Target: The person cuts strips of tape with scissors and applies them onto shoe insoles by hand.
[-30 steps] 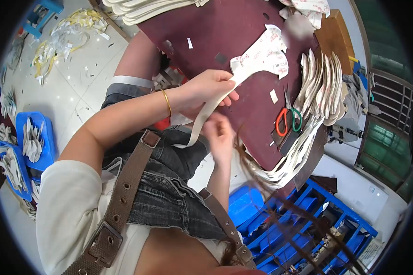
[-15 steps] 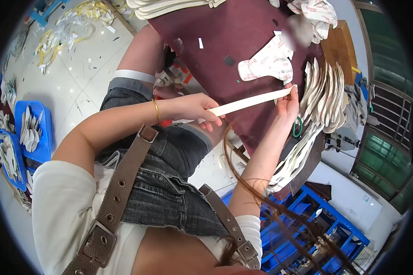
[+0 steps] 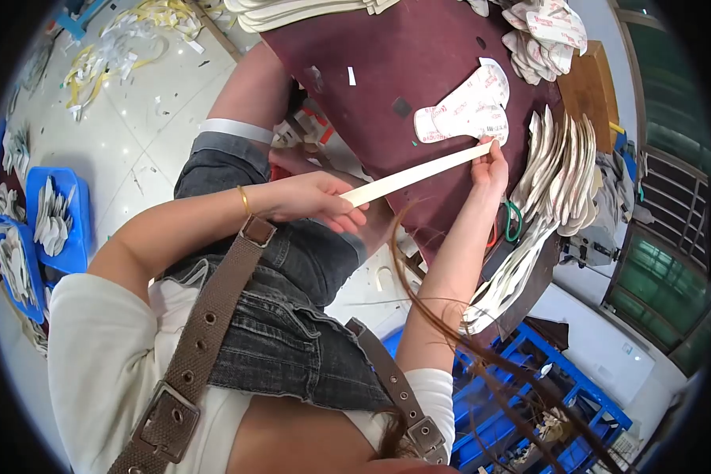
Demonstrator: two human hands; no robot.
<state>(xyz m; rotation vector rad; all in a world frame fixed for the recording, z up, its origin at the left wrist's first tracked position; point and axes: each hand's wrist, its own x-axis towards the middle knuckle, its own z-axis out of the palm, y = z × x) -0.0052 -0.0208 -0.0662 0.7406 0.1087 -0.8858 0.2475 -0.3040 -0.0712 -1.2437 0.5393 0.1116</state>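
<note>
A narrow off-white strip [image 3: 419, 175] is stretched between my two hands, above the edge of the dark red tabletop. My left hand [image 3: 324, 199], at the near end, pinches it between thumb and fingers over my lap. At the far end, the fingers of my right hand [image 3: 491, 164] close on the strip's tip. Just past my right fingertips, white cut pieces with red print [image 3: 468, 107] lie overlapping on the table [image 3: 387, 71]. Beside my right wrist are green scissor-like handles [image 3: 514, 221], their blades hidden.
Stacked pale curved pieces [image 3: 557, 174] line the table's right side, and more printed pieces [image 3: 547, 35] are heaped at the far corner. Pale strips [image 3: 308, 9] are piled on the far left edge. Blue bins [image 3: 62, 213] stand on the floor at left; a blue rack [image 3: 529, 395] is lower right.
Both hands have shifted slightly to the left with the strip, the left hand also a little lower. A blurred grey shape near the printed pieces is gone from there.
</note>
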